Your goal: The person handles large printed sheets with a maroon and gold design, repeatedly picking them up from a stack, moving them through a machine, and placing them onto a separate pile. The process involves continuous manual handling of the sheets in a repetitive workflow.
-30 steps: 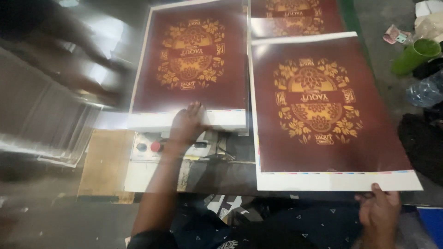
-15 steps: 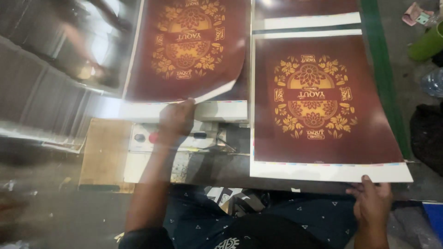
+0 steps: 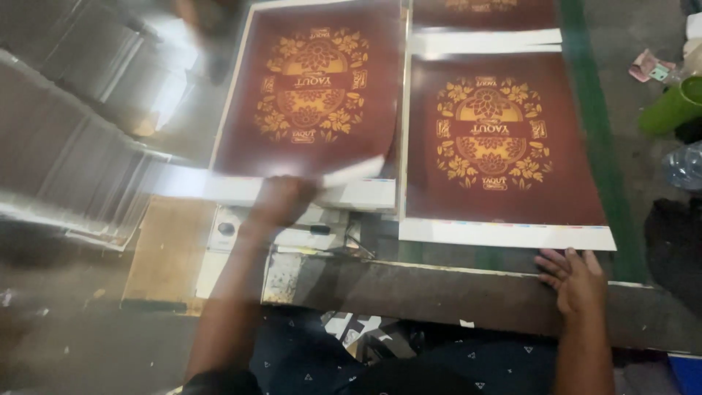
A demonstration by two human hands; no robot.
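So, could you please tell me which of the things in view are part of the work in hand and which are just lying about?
In hand:
- left hand lifting the near edge of the left printed sheet
- right hand on the bench edge by the right printed sheet

Lying about:
- green cup
- clear plastic bottle
- crumpled paper scrap

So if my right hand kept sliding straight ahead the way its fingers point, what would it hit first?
Probably the white bottom margin of the dark red printed sheet with gold ornament; the right hand rests just short of it.
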